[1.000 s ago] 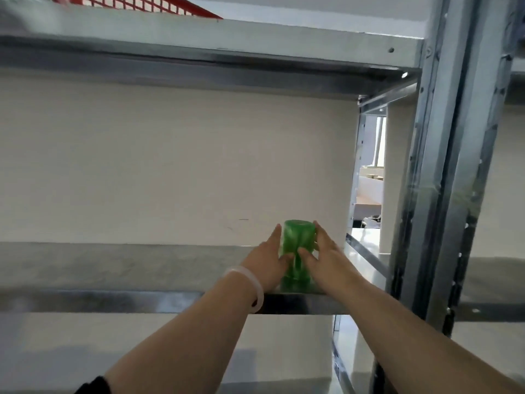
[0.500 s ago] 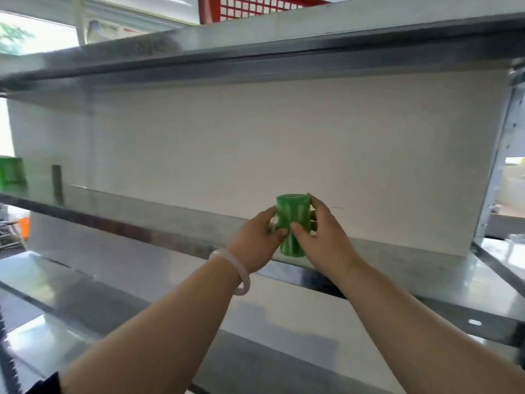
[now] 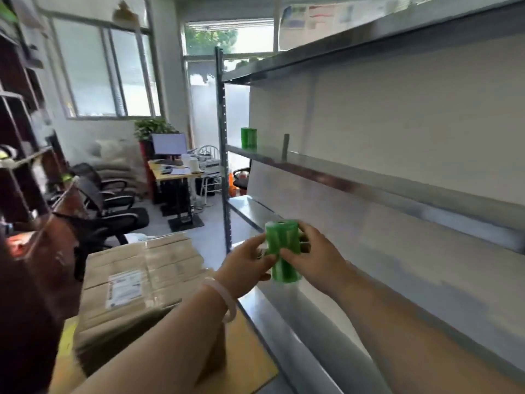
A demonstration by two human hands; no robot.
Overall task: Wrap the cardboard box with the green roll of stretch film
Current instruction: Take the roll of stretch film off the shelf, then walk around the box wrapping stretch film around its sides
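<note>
I hold a green roll of stretch film (image 3: 282, 250) upright in the air between both hands, clear of the metal shelving (image 3: 369, 180). My left hand (image 3: 247, 261) grips its left side and my right hand (image 3: 315, 257) grips its right side. A taped cardboard box (image 3: 136, 277) with a white label sits low to the left, below my left forearm. A white bangle circles my left wrist.
A second green roll (image 3: 249, 138) and a thin grey tube (image 3: 285, 147) stand on the shelf's far end. Office chairs (image 3: 108, 206), a desk with a monitor (image 3: 169, 145), and dark racking (image 3: 22, 143) fill the left of the room.
The roll has come off the shelf and is now carried in both hands. My view has swung left, bringing the box and the room into sight.
</note>
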